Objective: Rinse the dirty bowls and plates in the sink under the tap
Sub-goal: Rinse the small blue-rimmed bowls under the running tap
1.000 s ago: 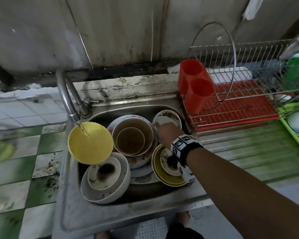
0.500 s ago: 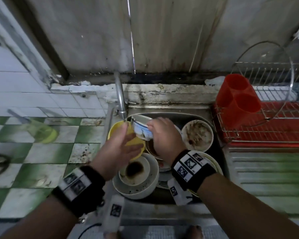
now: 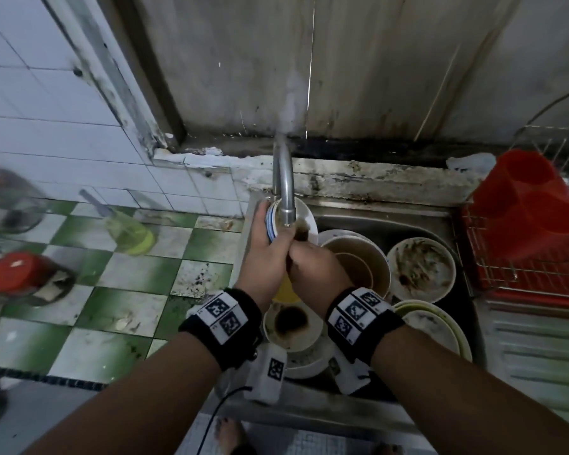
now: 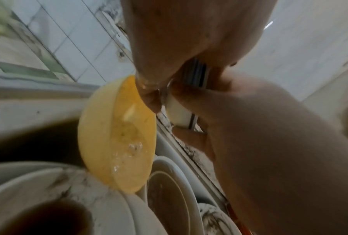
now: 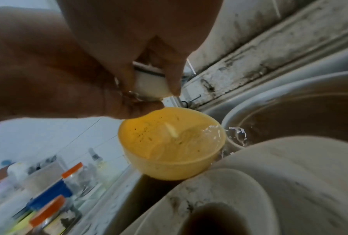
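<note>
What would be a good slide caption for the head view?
Both hands, left hand and right hand, hold a blue-rimmed white bowl under the tap above a sink of dirty dishes.

- Yellow bowl (image 5: 169, 143), dark-speckled inside.
- White bowl (image 3: 304, 218), blue-striped rim.
- Red cutlery holder (image 3: 526, 205).
- Green-and-white checkered counter tiles (image 3: 119, 290).
- Black wristbands, black-and-white square markers.

Hand (image 5: 141, 47) pinches white bowl (image 5: 149, 86) above yellow bowl (image 5: 169, 143).

One tap (image 3: 284, 188) stands over one sink (image 3: 391, 221), and two hands (image 3: 265, 254) hold one blue-rimmed bowl (image 3: 296, 213). One yellow bowl (image 5: 169, 143) sits below. Two red cups (image 3: 523, 205) sit in one rack (image 3: 539, 277).
</note>
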